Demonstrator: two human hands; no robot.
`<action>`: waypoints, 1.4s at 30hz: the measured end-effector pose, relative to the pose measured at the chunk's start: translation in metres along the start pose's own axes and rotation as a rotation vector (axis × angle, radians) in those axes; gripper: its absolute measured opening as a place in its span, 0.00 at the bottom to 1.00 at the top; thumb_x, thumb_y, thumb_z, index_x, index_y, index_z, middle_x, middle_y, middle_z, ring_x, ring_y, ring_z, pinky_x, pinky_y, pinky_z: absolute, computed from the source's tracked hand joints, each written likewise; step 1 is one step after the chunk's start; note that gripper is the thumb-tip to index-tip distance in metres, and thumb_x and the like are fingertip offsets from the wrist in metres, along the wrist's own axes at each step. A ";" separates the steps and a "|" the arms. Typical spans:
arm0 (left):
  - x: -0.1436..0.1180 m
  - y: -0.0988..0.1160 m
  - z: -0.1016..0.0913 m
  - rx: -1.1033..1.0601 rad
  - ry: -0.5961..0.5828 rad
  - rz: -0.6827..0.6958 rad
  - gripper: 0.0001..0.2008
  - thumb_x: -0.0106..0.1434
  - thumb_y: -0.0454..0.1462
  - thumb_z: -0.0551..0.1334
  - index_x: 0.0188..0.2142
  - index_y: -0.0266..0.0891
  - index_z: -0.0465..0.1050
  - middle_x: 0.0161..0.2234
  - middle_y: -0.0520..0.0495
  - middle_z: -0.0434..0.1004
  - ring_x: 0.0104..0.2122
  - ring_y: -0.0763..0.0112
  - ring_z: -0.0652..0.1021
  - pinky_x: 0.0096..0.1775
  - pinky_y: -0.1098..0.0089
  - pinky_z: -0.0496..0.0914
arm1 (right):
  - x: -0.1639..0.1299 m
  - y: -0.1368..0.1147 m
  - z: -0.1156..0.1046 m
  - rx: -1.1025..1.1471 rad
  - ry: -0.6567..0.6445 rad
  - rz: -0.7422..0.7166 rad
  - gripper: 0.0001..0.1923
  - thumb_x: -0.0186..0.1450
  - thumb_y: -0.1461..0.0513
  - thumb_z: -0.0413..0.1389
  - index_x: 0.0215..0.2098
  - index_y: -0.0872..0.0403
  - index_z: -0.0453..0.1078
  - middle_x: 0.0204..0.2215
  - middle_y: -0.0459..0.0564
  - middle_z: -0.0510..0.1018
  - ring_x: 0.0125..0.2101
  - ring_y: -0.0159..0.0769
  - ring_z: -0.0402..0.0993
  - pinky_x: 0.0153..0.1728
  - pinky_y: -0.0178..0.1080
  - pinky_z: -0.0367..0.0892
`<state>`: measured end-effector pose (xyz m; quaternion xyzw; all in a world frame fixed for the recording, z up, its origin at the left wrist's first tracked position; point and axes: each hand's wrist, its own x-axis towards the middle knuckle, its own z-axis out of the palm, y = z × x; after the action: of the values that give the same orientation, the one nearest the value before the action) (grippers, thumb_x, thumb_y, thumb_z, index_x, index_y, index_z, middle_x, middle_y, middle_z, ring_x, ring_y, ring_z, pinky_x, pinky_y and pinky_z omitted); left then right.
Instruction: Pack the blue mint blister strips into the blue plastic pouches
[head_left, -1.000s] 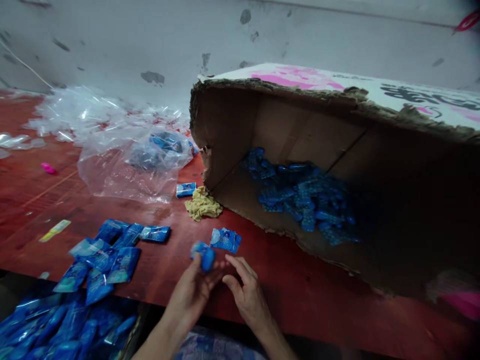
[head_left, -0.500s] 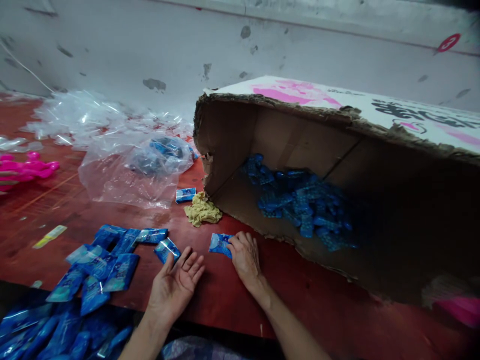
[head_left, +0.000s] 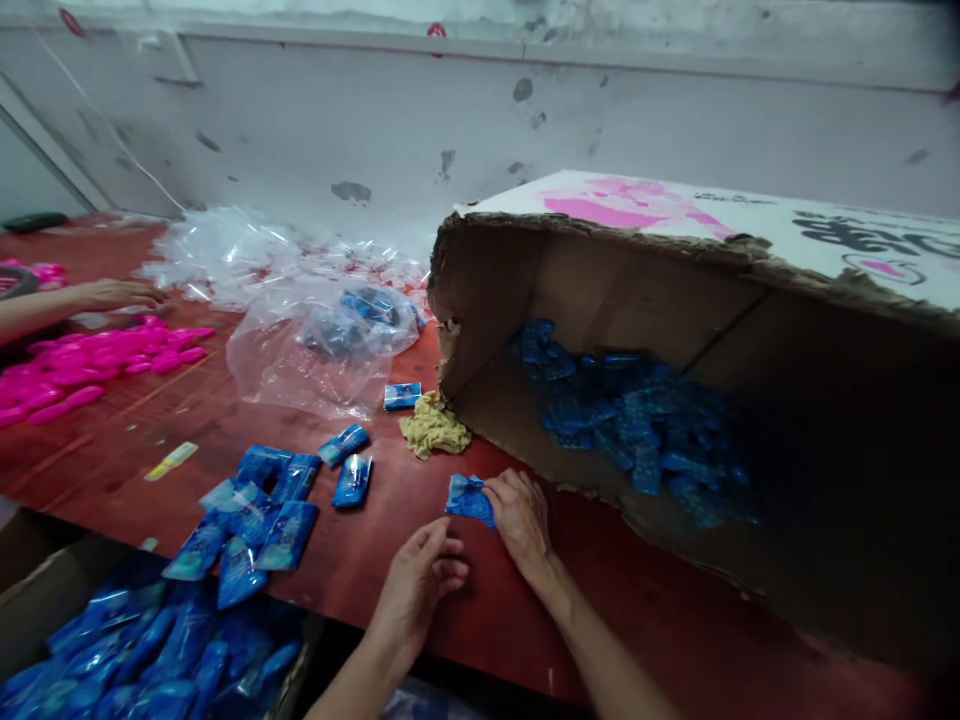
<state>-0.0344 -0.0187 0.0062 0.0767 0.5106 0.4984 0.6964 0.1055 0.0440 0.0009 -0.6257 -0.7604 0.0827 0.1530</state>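
My right hand (head_left: 521,522) pinches the right end of a small flat blue plastic packet (head_left: 469,500) on the red table. My left hand (head_left: 429,572) is just in front of that packet, palm turned inward. Its fingers are loosely curled and apart, with nothing visible in them. To its left lie two separate blue packets, one upright (head_left: 352,481) and one slanted (head_left: 344,445). Beyond them is a loose cluster of similar packets (head_left: 289,535) near the table edge.
A torn-edged carton (head_left: 480,400) on its side holds many blue packets. A yellow cloth (head_left: 435,425), clear plastic bag (head_left: 296,375), cutter-like yellow strip (head_left: 171,461) and pink pieces (head_left: 112,360) lie about. Another person's hand (head_left: 112,294) is at left; a box of blue packets (head_left: 165,640) stands below.
The view has swung left, showing another person's arm. My left hand has turned and moved nearer the packet in my right hand. The two separate packets have shifted, and the held packet shows a different surface.
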 end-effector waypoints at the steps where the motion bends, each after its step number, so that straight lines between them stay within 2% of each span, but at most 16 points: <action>1: 0.000 -0.004 0.006 0.038 0.017 0.044 0.16 0.50 0.36 0.65 0.39 0.36 0.67 0.24 0.50 0.74 0.18 0.74 0.73 0.22 0.73 0.67 | -0.004 -0.001 -0.004 0.001 0.007 0.000 0.09 0.64 0.63 0.50 0.33 0.49 0.72 0.31 0.47 0.75 0.34 0.35 0.67 0.34 0.36 0.55; 4: 0.003 -0.007 0.020 0.090 0.013 0.133 0.18 0.45 0.36 0.68 0.37 0.36 0.69 0.27 0.50 0.74 0.20 0.76 0.73 0.21 0.75 0.65 | -0.022 -0.009 -0.016 0.067 0.059 -0.017 0.10 0.64 0.63 0.49 0.36 0.48 0.72 0.31 0.47 0.74 0.33 0.35 0.67 0.34 0.36 0.56; 7: 0.006 -0.004 0.024 0.110 -0.036 0.136 0.13 0.45 0.38 0.68 0.30 0.34 0.72 0.25 0.50 0.74 0.21 0.76 0.72 0.24 0.76 0.65 | -0.040 -0.017 -0.020 0.296 0.115 -0.036 0.10 0.63 0.64 0.50 0.37 0.49 0.73 0.30 0.49 0.74 0.33 0.37 0.66 0.36 0.38 0.57; 9: 0.007 -0.003 0.023 0.123 -0.030 0.129 0.12 0.46 0.39 0.67 0.28 0.33 0.73 0.23 0.49 0.75 0.23 0.75 0.73 0.25 0.75 0.65 | -0.044 -0.018 -0.016 0.568 0.128 0.051 0.12 0.60 0.64 0.52 0.43 0.50 0.70 0.34 0.50 0.73 0.34 0.37 0.67 0.36 0.38 0.60; 11: 0.008 -0.004 0.021 0.138 -0.027 0.123 0.11 0.46 0.40 0.67 0.27 0.33 0.74 0.24 0.49 0.76 0.23 0.74 0.72 0.25 0.75 0.64 | -0.044 -0.016 -0.009 0.917 0.078 0.225 0.18 0.57 0.63 0.54 0.47 0.52 0.66 0.36 0.50 0.73 0.32 0.35 0.68 0.33 0.37 0.63; 13: 0.009 -0.007 0.020 0.169 -0.030 0.140 0.11 0.45 0.39 0.67 0.26 0.33 0.74 0.21 0.50 0.74 0.21 0.75 0.71 0.23 0.75 0.63 | -0.041 -0.013 -0.003 1.178 -0.015 0.359 0.14 0.55 0.62 0.54 0.40 0.55 0.69 0.29 0.47 0.73 0.25 0.31 0.67 0.28 0.34 0.64; 15: 0.011 -0.010 0.021 0.227 -0.018 0.198 0.11 0.44 0.39 0.68 0.24 0.33 0.73 0.18 0.52 0.72 0.18 0.77 0.68 0.22 0.76 0.61 | -0.039 -0.013 0.002 1.274 -0.069 0.395 0.06 0.55 0.61 0.53 0.28 0.56 0.69 0.20 0.43 0.70 0.20 0.28 0.63 0.23 0.32 0.62; 17: 0.012 -0.012 0.024 0.280 0.020 0.260 0.11 0.43 0.40 0.68 0.22 0.33 0.72 0.15 0.54 0.69 0.16 0.78 0.66 0.20 0.76 0.60 | -0.040 -0.015 0.005 1.261 -0.041 0.400 0.07 0.57 0.61 0.51 0.24 0.56 0.66 0.17 0.41 0.67 0.18 0.27 0.61 0.22 0.31 0.60; 19: 0.014 -0.014 0.030 0.288 0.056 0.278 0.13 0.42 0.41 0.68 0.21 0.33 0.72 0.14 0.55 0.68 0.15 0.78 0.65 0.19 0.76 0.59 | -0.042 -0.018 0.006 1.234 0.012 0.422 0.07 0.58 0.61 0.49 0.25 0.55 0.65 0.19 0.41 0.67 0.19 0.27 0.61 0.22 0.30 0.60; 25: 0.019 -0.018 0.043 0.218 0.080 0.200 0.16 0.36 0.43 0.70 0.20 0.34 0.70 0.14 0.55 0.70 0.14 0.76 0.66 0.18 0.74 0.61 | -0.047 -0.026 0.011 1.038 0.142 0.503 0.08 0.60 0.60 0.46 0.25 0.54 0.62 0.20 0.43 0.67 0.22 0.30 0.62 0.23 0.31 0.59; 29: 0.022 -0.021 0.046 0.181 0.018 0.128 0.16 0.37 0.43 0.70 0.17 0.35 0.67 0.11 0.56 0.66 0.12 0.79 0.64 0.16 0.76 0.59 | -0.047 -0.025 0.009 0.989 0.160 0.509 0.11 0.62 0.58 0.43 0.23 0.52 0.58 0.18 0.41 0.63 0.20 0.30 0.62 0.20 0.30 0.58; 33: 0.016 -0.016 0.044 0.183 -0.112 -0.007 0.17 0.35 0.43 0.71 0.18 0.34 0.68 0.13 0.53 0.69 0.13 0.76 0.67 0.18 0.74 0.62 | -0.049 -0.018 0.000 1.001 0.154 0.482 0.13 0.63 0.59 0.43 0.21 0.51 0.56 0.16 0.39 0.60 0.17 0.28 0.58 0.18 0.29 0.55; 35: 0.012 -0.013 0.041 0.203 -0.166 -0.044 0.16 0.35 0.42 0.71 0.19 0.34 0.69 0.14 0.52 0.70 0.13 0.76 0.67 0.17 0.75 0.62 | -0.053 -0.015 -0.005 0.955 0.166 0.440 0.15 0.63 0.61 0.44 0.19 0.52 0.56 0.15 0.39 0.60 0.18 0.27 0.57 0.19 0.29 0.53; 37: 0.009 -0.011 0.038 0.212 -0.162 -0.039 0.16 0.35 0.41 0.71 0.17 0.35 0.68 0.12 0.54 0.66 0.12 0.78 0.65 0.16 0.76 0.59 | -0.058 -0.012 -0.011 0.922 0.157 0.365 0.15 0.63 0.62 0.45 0.18 0.53 0.57 0.15 0.38 0.59 0.19 0.26 0.56 0.20 0.29 0.52; 40: 0.008 -0.010 0.035 0.204 -0.114 -0.064 0.16 0.34 0.42 0.72 0.16 0.35 0.67 0.11 0.56 0.62 0.12 0.79 0.63 0.15 0.76 0.58 | -0.055 -0.005 -0.025 0.833 0.058 0.169 0.17 0.64 0.63 0.46 0.17 0.54 0.60 0.14 0.38 0.59 0.18 0.26 0.57 0.20 0.28 0.52; 42: 0.007 -0.009 0.034 0.204 -0.087 -0.078 0.17 0.33 0.42 0.72 0.18 0.35 0.68 0.11 0.56 0.63 0.12 0.79 0.64 0.15 0.76 0.58 | -0.039 0.005 -0.038 0.646 -0.002 0.030 0.15 0.64 0.62 0.47 0.20 0.54 0.65 0.17 0.39 0.65 0.20 0.26 0.62 0.22 0.27 0.56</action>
<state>-0.0027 -0.0039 0.0121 0.1486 0.5304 0.4126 0.7255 0.1298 0.0046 0.0299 -0.5557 -0.6857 0.3229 0.3418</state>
